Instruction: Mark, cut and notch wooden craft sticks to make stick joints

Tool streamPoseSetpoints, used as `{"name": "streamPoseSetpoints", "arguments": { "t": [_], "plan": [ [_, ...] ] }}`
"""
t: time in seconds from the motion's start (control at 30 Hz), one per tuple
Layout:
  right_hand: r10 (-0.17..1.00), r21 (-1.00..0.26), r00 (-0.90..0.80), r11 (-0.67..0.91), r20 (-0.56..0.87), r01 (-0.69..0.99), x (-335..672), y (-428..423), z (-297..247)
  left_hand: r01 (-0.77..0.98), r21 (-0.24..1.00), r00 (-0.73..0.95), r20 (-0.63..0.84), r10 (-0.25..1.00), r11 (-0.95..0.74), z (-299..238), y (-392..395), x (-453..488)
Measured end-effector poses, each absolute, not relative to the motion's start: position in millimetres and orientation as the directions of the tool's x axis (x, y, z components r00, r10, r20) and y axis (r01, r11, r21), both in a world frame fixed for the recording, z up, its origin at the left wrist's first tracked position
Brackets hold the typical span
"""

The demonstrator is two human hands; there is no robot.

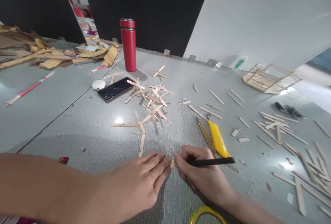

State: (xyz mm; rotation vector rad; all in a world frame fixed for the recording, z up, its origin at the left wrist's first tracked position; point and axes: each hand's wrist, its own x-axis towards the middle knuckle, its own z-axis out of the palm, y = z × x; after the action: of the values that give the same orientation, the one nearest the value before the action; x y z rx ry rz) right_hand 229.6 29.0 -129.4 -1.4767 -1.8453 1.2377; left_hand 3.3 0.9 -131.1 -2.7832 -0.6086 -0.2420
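My left hand (141, 181) lies flat on the table, fingers stretched out and side by side. Its fingertips press beside a small piece of wooden stick (173, 164); the rest of that piece is hidden under the hands. Closed round a black pen (213, 162), my right hand (203, 175) rests just to the right of it, and the pen's tip is out of sight behind the fingers. A yellow utility knife (217, 137) lies beyond the right hand, along with a thin brass-coloured tool (205, 135). Another stick (142, 145) points toward the left hand.
Joined stick pieces (155, 101) lie ahead, near a phone (116, 89), a white earbud case (98, 85) and a red flask (128, 46). Loose sticks (279, 127) and a stick frame (269, 79) are on the right. Yellow scissor-like handle (204, 211) shows at the bottom edge.
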Motion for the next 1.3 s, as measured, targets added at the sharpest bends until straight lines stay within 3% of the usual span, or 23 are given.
{"name": "streamPoseSetpoints", "arguments": {
  "t": [0.5,0.63,0.93,1.3],
  "plan": [
    [0.937,-0.732,-0.349,0.242,0.007,0.636,230.8,33.1,-124.0,0.435,-0.219,0.895,0.215,0.391,-0.874,-134.0,1.2,1.5],
    [0.943,-0.767,-0.333,0.210,-0.005,0.607,230.5,32.9,-124.9,0.430,-0.213,0.897,0.206,0.390,-0.877,-132.4,1.0,1.7],
    [0.934,-0.881,-0.314,-0.003,-0.172,0.472,228.8,27.8,-130.8,0.431,-0.223,0.897,0.210,0.389,-0.874,-131.4,2.0,2.8],
    [0.948,-0.803,-0.319,0.178,-0.016,0.569,228.1,31.1,-129.6,0.410,-0.255,0.907,0.211,0.364,-0.876,-128.7,3.1,2.6]
  ]
}}
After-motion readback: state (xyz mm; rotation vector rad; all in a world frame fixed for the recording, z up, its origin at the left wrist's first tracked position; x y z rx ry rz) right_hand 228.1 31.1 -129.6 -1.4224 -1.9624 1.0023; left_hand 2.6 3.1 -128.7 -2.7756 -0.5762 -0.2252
